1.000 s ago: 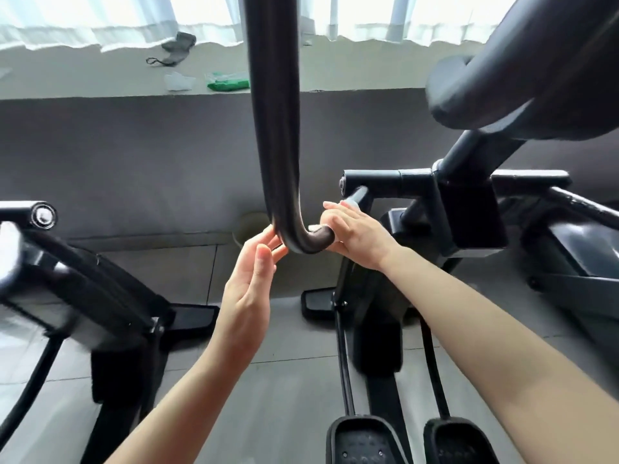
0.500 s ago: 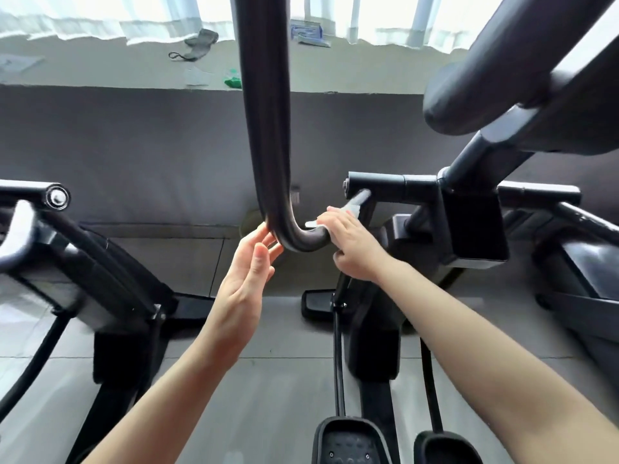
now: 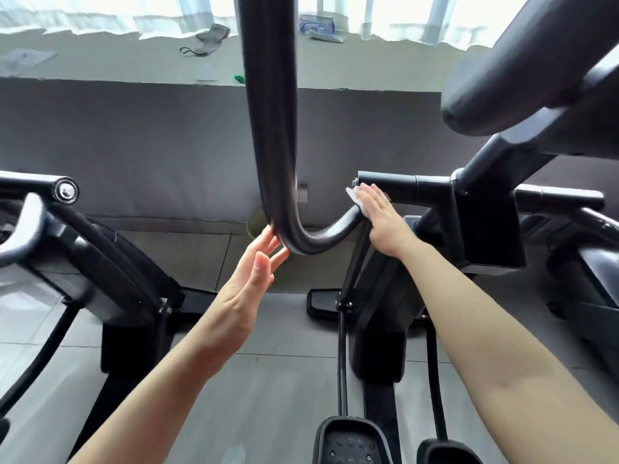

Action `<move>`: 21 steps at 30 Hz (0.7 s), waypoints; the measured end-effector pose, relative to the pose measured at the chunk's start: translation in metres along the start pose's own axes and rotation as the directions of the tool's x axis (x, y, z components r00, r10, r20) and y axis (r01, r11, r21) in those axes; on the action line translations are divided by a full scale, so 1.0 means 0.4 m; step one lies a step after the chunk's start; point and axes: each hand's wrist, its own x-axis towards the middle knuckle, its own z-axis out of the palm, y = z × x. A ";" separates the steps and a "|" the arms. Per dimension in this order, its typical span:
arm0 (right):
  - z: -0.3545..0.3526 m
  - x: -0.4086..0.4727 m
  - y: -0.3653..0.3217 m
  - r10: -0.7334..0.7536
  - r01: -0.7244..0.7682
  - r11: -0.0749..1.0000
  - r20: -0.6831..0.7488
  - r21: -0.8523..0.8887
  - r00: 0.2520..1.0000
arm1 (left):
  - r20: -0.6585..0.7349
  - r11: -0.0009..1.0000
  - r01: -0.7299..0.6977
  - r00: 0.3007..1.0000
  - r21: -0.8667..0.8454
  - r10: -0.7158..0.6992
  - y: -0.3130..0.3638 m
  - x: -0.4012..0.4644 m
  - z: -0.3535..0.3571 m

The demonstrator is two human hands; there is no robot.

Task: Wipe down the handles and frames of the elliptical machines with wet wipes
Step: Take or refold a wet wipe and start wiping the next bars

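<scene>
A thick black curved handle (image 3: 271, 128) of the elliptical runs down the middle of the view and bends right at its bottom. My right hand (image 3: 382, 219) presses a white wet wipe (image 3: 355, 195) onto the handle where the bend rises toward the machine's horizontal bar (image 3: 402, 180). My left hand (image 3: 249, 283) is open with fingers spread, its fingertips touching the left side of the bend. The wipe is mostly hidden under my right palm.
A second elliptical (image 3: 67, 236) stands at the left, with a handle end (image 3: 65, 190) pointing at me. Foot pedals (image 3: 351, 440) sit low in front. A windowsill (image 3: 134, 61) behind holds a wipe pack (image 3: 316, 25), a dark strap (image 3: 207, 38) and papers. A large black arm (image 3: 536, 61) crosses the upper right.
My right hand slid with the wipe from the bottom of the bend up and to the right along the handle. My left hand stayed at the bend's left side.
</scene>
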 end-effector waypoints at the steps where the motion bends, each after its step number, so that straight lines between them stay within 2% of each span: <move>1: 0.003 0.003 -0.001 0.043 -0.043 0.999 -0.003 0.028 0.999 | 0.003 1.000 0.002 1.000 0.003 -0.002 0.001 0.000 -0.001; 4: 0.039 -0.002 -0.031 0.160 -0.138 0.961 -0.077 0.240 0.984 | 0.012 1.000 0.003 1.000 0.007 -0.003 0.004 -0.001 0.000; 6: 0.062 -0.013 -0.079 0.247 -0.179 0.881 -0.105 0.437 0.963 | 0.019 1.000 0.005 1.000 0.005 -0.005 0.004 -0.001 0.002; 9: 0.089 -0.083 -0.193 0.206 -0.077 0.737 -0.114 0.671 0.972 | 0.019 1.000 0.006 1.000 -0.027 -0.005 0.004 -0.003 0.004; 12: 0.123 -0.200 -0.323 0.157 -0.026 0.641 -0.097 0.767 0.983 | 0.024 0.997 0.006 1.000 -0.072 -0.005 0.004 -0.008 0.010; 15: 0.133 -0.254 -0.372 0.184 0.015 0.520 -0.129 0.854 0.974 | 0.037 0.996 -0.001 0.999 -0.084 0.004 0.010 -0.009 0.017; 18: 0.134 -0.226 -0.335 0.167 0.034 0.565 -0.155 0.824 0.974 | 0.044 0.997 0.014 0.999 -0.079 -0.011 0.010 -0.007 0.015; 21: 0.149 -0.162 -0.237 0.156 0.023 0.733 -0.200 0.680 0.967 | 0.039 0.996 0.044 0.998 -0.079 -0.041 0.009 -0.008 0.007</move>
